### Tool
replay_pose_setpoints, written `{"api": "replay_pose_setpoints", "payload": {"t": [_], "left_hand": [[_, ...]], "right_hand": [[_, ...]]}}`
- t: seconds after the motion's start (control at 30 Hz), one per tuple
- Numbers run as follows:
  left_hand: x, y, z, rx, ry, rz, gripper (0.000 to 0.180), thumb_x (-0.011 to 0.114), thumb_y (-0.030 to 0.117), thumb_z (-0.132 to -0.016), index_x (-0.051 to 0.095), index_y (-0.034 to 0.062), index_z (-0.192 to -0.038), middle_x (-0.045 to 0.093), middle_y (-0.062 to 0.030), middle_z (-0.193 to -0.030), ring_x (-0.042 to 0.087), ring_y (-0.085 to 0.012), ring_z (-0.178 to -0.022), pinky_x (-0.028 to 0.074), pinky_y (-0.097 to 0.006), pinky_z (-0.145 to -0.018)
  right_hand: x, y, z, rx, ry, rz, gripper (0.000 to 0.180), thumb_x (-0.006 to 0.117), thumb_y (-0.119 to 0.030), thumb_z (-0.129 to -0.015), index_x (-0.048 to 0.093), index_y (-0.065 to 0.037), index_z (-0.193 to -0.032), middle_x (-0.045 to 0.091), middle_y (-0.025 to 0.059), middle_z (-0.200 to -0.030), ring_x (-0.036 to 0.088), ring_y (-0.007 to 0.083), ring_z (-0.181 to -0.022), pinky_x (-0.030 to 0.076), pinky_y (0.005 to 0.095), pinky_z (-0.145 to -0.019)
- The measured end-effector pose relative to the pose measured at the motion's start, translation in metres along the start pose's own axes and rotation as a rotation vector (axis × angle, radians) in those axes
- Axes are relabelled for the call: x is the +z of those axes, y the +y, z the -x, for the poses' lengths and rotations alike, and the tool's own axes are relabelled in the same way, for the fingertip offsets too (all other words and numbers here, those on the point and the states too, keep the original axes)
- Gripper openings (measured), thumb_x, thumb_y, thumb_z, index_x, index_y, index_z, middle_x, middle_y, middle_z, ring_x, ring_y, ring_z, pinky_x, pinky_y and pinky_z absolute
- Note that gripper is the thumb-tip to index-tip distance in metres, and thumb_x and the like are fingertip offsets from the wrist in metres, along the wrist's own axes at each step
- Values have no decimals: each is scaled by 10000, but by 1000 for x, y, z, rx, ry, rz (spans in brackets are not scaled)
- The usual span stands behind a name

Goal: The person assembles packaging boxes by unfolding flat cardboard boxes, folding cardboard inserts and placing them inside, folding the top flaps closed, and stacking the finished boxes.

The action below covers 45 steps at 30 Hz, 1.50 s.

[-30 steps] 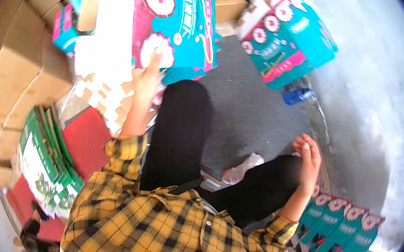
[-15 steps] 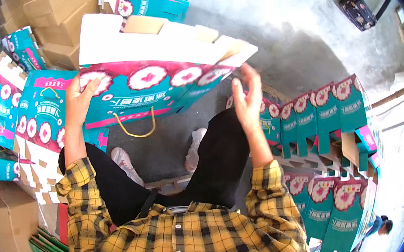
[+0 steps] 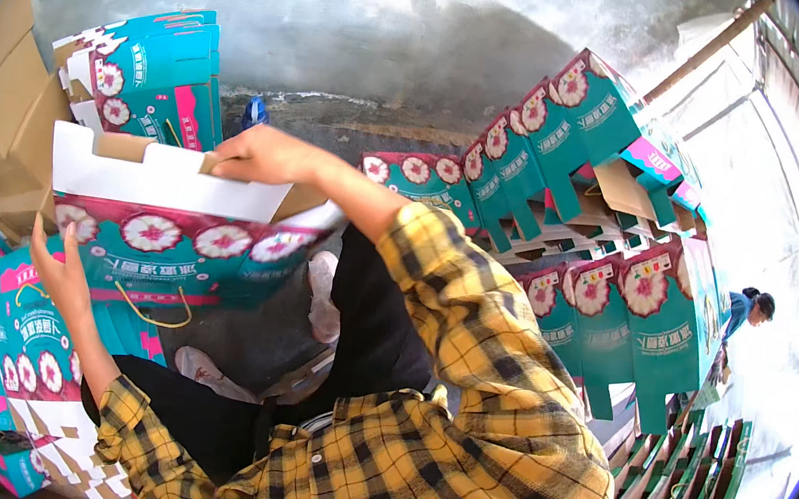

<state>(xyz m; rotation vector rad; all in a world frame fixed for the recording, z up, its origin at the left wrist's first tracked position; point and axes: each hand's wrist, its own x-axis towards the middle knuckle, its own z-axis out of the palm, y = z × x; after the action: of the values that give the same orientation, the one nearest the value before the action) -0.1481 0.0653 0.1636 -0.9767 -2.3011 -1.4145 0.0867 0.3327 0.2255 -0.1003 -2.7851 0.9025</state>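
Note:
A teal and magenta cardboard carton (image 3: pixel 169 256) with round flower-like pictures and a yellow cord handle stands in front of me, its white top flaps raised. My right hand (image 3: pixel 266 155) reaches across to the carton's far top edge, its fingers closed on a flap. By the carton's left end is my left hand (image 3: pixel 63 273), fingers stretched and apart. Whether its fingertips touch the carton I cannot tell. The carton's underside is hidden.
Flat teal cartons (image 3: pixel 167 71) are stacked at the far left. Brown boxes (image 3: pixel 0 91) rise along the left edge, with more teal cartons (image 3: pixel 35 334) below. Rows of opened cartons (image 3: pixel 585 123) fill the right, above dark green ones (image 3: pixel 689 495). Another person (image 3: pixel 749 310) is at far right.
My right hand has moved left from beside the carton's right end onto its top flap. The left hand's fingers have spread from their grip on the left edge. The view has shifted rightward.

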Motion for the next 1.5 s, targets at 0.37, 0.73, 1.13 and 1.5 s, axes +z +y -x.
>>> {"api": "replay_pose_setpoints", "payload": {"t": [0.37, 0.73, 1.13, 1.5], "left_hand": [[52, 54, 82, 121, -530, 275, 931, 783, 220, -675, 250, -3, -1405, 356, -240, -1381, 374, -350, -1267, 316, -423, -1035], [59, 82, 68, 21, -548, 326, 1031, 765, 442, -684, 222, -89, -1382, 299, -277, -1410, 299, -359, -1330, 265, -408, -1088], [65, 46, 64, -345, -602, 715, 667, 579, 302, -883, 288, -40, -1376, 412, -214, -1362, 431, -255, -1252, 339, -342, -1024], [76, 76, 113, 190, -397, 159, 948, 715, 365, -734, 188, -78, -1387, 303, -305, -1378, 343, -412, -1279, 299, -431, -1060]], "right_hand": [[17, 8, -32, 0, 280, -10, 298, 615, -349, -801, 673, -77, -905, 638, 192, -879, 628, 353, -815, 497, 424, -732], [26, 6, -29, 179, 439, -308, 294, 573, -278, -895, 612, 13, -873, 595, 91, -659, 573, 116, -617, 480, 307, -589], [85, 24, -9, 337, 374, -413, 257, 553, -232, -912, 598, 12, -846, 604, 44, -690, 556, 74, -598, 472, 264, -528], [119, 61, -1, 548, 422, -650, 259, 521, -233, -922, 631, -2, -886, 611, 16, -724, 554, 77, -596, 456, 238, -517]]}}
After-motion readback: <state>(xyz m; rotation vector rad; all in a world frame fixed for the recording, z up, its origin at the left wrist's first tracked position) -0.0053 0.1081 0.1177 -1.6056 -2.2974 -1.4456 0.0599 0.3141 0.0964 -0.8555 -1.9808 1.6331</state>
